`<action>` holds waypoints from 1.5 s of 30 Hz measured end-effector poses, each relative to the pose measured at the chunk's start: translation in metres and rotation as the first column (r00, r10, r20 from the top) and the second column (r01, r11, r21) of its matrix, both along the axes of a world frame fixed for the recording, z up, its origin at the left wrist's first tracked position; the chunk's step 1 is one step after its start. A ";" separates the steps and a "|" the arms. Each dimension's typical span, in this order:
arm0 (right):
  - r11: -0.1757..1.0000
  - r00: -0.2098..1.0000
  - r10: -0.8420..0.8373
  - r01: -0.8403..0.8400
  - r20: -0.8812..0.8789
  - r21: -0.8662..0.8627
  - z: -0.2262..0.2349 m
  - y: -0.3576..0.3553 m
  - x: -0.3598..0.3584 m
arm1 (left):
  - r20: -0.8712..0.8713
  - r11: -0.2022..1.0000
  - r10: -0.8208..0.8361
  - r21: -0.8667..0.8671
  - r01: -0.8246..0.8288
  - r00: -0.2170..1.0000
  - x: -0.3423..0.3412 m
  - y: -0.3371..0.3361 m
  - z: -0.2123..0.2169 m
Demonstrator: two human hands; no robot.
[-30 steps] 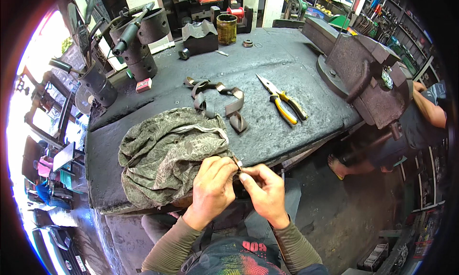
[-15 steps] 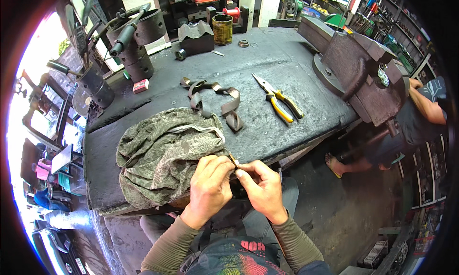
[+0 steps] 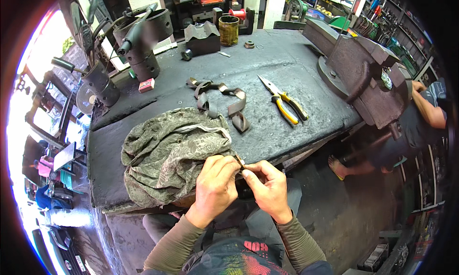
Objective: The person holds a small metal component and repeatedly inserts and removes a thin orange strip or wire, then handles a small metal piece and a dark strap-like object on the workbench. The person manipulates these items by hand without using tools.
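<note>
A person seated at a dark, worn metal bench (image 3: 287,64) looks down at their own two hands, which meet at the bench's near edge. The left hand (image 3: 215,184) is closed, fingers curled around a small dark piece that is mostly hidden. The right hand (image 3: 267,184) is also closed, pinching the same small piece (image 3: 239,161) between thumb and fingertips; only a thin brownish tip of it shows between the two hands, and what it is cannot be told. Both forearms wear olive long sleeves.

Just to the left of the hands, touching the left knuckles, lies a crumpled olive-green patterned cloth (image 3: 167,155) with a pale hem, draped over the bench's front edge. Beyond it, near the bench's middle, sits a tangle of bent brownish metal strips (image 3: 222,100). To the right of the strips lies a pair of yellow-handled pliers (image 3: 284,103), jaws pointing away from the person.

A large rusty bench vise (image 3: 363,69) stands at the right end of the bench. At the far left are dark cylindrical metal parts (image 3: 143,40), with a small red box (image 3: 146,85) nearby. A greenish can (image 3: 228,30) stands at the far edge. Another person's arm (image 3: 428,107) shows at the right, beyond the vise.
</note>
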State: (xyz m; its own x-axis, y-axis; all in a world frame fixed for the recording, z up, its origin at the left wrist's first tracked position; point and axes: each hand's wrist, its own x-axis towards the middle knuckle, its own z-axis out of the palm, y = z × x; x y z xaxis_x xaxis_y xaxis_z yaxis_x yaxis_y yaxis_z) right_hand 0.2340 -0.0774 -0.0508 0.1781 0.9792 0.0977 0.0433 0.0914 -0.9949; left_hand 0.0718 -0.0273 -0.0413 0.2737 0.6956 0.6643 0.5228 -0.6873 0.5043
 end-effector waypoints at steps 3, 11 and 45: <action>0.998 1.000 0.007 -0.008 -0.010 -0.068 -0.001 -0.002 0.001 | 0.010 1.000 -0.009 -0.008 0.009 1.000 0.000 -0.001 0.000; 0.994 0.999 -0.005 0.009 0.039 -0.110 -0.002 -0.001 0.002 | -0.005 1.000 -0.012 -0.014 0.012 1.000 -0.001 -0.001 -0.001; 0.989 0.955 -0.108 0.076 -0.275 -0.127 0.005 -0.055 0.044 | -0.310 0.992 -0.014 -0.120 -0.025 0.951 -0.002 0.003 0.032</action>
